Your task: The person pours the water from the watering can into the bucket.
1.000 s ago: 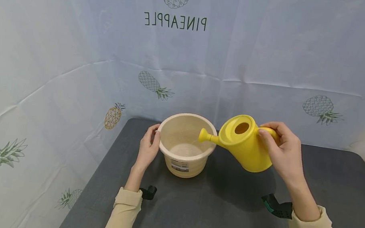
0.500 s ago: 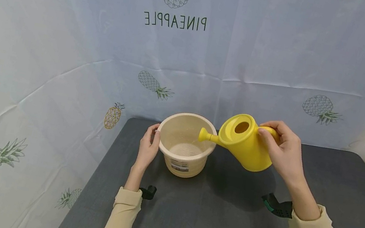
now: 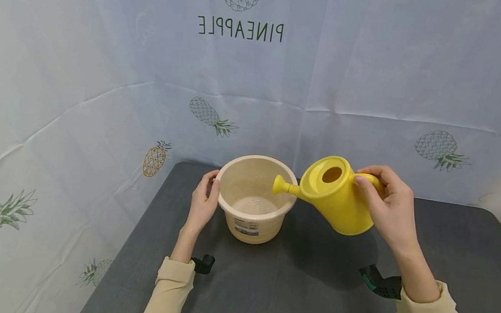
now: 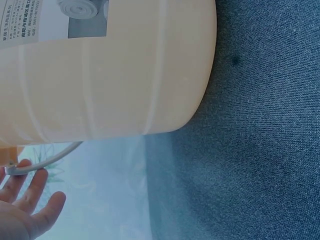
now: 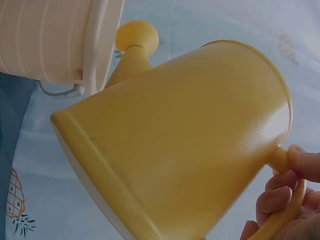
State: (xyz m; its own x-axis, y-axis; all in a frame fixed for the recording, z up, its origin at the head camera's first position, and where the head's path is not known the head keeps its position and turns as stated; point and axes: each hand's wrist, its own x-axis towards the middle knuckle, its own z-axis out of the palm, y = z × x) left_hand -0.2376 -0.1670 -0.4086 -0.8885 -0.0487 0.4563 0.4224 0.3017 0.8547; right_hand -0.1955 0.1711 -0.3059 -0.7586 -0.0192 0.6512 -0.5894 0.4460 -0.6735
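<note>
A cream plastic bucket [image 3: 251,229] stands upright at the far left of the dark table, a printed label on its near side. My left hand [image 3: 203,205] holds its left side at the rim; in the left wrist view several fingers [image 4: 35,192] lie by the bucket's handle [image 4: 50,161]. My right hand [image 3: 389,209] grips the handle of a yellow watering can [image 3: 340,203], raised above the table and tilted left. The can's spout head [image 3: 279,185] reaches over the bucket's right rim. Faint pale streaks show inside the bucket below the spout. The right wrist view shows fingers curled round the can's handle [image 5: 280,215].
The dark table [image 3: 273,311] runs up to a pale curtain [image 3: 360,75] printed with pineapples, which hangs behind it and along the left. Black wrist mounts [image 3: 381,283] sit on both forearms. The can casts a shadow on the table right of the bucket.
Both hands, the bucket and the tilted watering can stay practically where they were. The light pattern on the bucket's floor shifts slightly.
</note>
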